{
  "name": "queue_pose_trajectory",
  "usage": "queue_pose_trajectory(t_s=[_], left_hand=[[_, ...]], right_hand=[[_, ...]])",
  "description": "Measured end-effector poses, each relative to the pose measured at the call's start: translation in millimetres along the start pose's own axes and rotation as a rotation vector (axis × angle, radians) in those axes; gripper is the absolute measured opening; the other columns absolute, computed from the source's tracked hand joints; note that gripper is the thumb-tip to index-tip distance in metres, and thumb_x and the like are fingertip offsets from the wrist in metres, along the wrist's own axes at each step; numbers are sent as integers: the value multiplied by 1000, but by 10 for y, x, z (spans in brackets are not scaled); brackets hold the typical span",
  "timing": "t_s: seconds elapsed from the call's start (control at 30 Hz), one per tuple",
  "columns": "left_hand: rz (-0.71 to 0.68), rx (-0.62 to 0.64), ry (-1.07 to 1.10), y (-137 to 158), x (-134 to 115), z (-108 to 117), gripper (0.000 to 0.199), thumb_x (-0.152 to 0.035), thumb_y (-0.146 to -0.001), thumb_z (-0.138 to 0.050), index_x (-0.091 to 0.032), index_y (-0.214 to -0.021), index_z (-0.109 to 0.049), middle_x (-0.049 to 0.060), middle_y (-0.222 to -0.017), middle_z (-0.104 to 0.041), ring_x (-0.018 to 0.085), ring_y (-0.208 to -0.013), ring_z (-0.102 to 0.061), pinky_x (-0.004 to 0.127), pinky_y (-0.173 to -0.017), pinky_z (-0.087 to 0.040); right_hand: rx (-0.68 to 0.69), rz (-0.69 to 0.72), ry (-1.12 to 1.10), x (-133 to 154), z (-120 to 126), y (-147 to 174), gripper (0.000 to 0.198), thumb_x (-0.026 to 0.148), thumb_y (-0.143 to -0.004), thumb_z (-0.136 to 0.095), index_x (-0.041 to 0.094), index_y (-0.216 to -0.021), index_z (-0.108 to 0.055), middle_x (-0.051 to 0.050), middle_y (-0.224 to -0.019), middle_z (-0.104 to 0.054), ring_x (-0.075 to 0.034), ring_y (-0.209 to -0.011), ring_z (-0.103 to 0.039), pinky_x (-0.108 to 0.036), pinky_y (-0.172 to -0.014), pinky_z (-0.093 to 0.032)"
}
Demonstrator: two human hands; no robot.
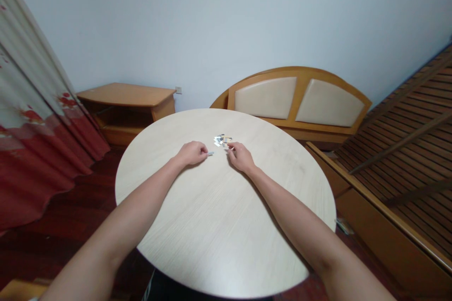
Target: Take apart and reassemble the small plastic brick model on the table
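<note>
On the round pale wood table (pixel 212 221), a small pile of flat pieces (pixel 221 139), some shiny silver and some yellowish, lies beyond my hands. My left hand (pixel 193 153) is left of the pile, its thumb and fingers pinched on a small flat grey piece (pixel 211 154) that sticks out to the right. At the pile's near right edge is my right hand (pixel 240 156), thumb and fingertips drawn together by a small pale piece (pixel 226 150). The pieces are too small for me to tell their kind.
A wooden cabinet (pixel 127 94) stands at the back left, near a red and white curtain (pixel 70 136). Behind the table leans a headboard (pixel 300 96) with cream panels. Wooden slats (pixel 406 150) and a bed rail (pixel 381 216) are on the right.
</note>
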State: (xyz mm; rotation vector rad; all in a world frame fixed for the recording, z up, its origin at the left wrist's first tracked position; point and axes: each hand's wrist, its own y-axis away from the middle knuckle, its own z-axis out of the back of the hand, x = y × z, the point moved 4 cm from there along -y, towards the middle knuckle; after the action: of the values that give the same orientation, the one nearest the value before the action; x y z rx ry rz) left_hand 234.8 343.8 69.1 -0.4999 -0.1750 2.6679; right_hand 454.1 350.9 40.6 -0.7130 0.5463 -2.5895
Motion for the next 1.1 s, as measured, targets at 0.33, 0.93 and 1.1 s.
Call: queue_pose_trajectory(t_s=[0.33,0.93,1.1], left_hand=[[39,16,-22,-8,58,-6,22,-36,-83,-62,-22,-86,-79,6,-89,-78,21,-76,-68,28,-66,-45],[-37,43,21,-46,-93,-180,26,-26,-84,-55,-21,-92,-79,7,-100,-79,22,-90,-69,28,-74,-50],[45,-9,-15,-47,-78,-160,31,-29,-90,-54,-22,-109,-77,8,-110,-77,25,-99,-69,31,-79,-51]], right_hand=[[156,13,160,-32,-57,-10,48,16,-93,-47,18,-140,-57,-14,-137,-64,-29,-127,-54,-42,-103,-39],[143,-156,343,-127,63,-22,31,25,-98,-49,16,-107,-76,-20,-109,-66,-32,-106,-59,-43,-89,-43],[112,-168,295,-159,62,-40,22,25,-95,-56,16,-104,-75,-17,-110,-67,-30,-105,-60,-40,-88,-43]])
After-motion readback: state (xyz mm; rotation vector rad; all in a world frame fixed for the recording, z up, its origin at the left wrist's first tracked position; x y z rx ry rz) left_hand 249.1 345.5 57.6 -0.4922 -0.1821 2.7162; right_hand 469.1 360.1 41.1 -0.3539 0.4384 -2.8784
